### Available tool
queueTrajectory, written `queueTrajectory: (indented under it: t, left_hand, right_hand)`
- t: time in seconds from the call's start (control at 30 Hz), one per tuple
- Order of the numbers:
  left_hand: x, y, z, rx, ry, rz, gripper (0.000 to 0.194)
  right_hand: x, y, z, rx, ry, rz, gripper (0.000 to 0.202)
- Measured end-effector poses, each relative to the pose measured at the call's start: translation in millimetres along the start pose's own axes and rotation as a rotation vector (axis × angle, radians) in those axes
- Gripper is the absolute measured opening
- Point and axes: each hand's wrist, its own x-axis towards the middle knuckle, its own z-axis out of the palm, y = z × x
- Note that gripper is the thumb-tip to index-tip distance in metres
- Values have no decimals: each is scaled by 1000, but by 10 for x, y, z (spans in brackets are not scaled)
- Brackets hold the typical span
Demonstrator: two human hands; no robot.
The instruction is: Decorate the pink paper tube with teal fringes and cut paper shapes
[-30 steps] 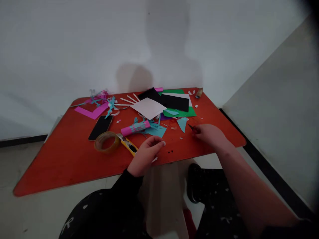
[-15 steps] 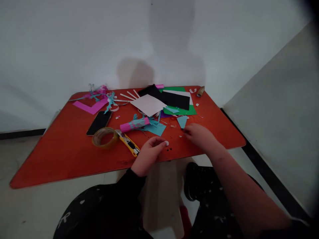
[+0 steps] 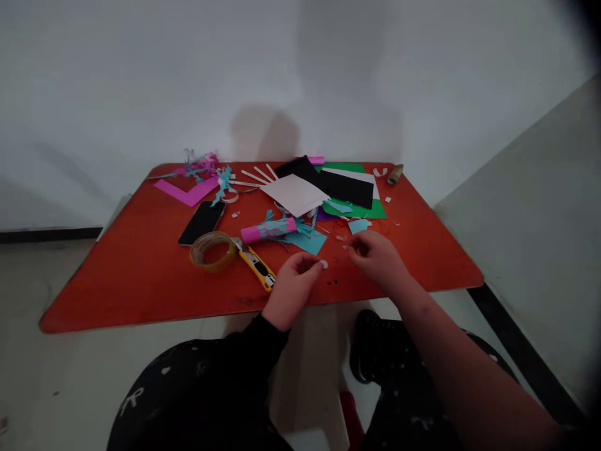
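Between the thumb and fingers of my left hand (image 3: 292,285), a small white paper disc (image 3: 323,265) is pinched just above the table's near edge. My right hand (image 3: 378,257) is closed, thumb and forefinger together at a tiny pale scrap (image 3: 345,247), which is too small to make out well. Two tiny black bits (image 3: 332,282) lie on the table between the hands. A blue paper piece (image 3: 359,226) shows just beyond my right hand. Left of my left hand lies a yellow box cutter (image 3: 257,265), beside a pink tube (image 3: 270,230) wrapped in fringed blue paper.
The red table (image 3: 141,282) stands against a wall. A tape roll (image 3: 213,252) and a phone (image 3: 203,222) lie on the left. White, black and green sheets (image 3: 295,194) overlap at the back, near paper shreds (image 3: 201,168). A cardboard roll (image 3: 395,174) sits at the far right corner.
The view has shifted, so the table appears farther right. My right hand has come off the blue piece, closer to my left hand, with its fingertips drawn together. My left hand keeps the disc.
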Motion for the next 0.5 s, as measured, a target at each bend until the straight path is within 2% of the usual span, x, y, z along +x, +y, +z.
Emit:
queueTrajectory:
  t: [0.03, 0.1, 0.2, 0.5]
  left_hand:
    - [5, 3, 16, -10, 20, 11, 25]
    - [7, 16, 52, -35, 57, 31, 23]
    - [-7, 54, 98, -73, 80, 53, 21]
    - [-30, 116, 79, -149, 44, 88, 22]
  right_hand:
    - [-35, -91, 28, 83, 68, -19, 12]
    - [-99, -259, 88, 162, 127, -77, 13]
    - [-139, -412, 156, 154, 135, -146, 12]
    - [-103, -463, 147, 49, 198, -246, 13]
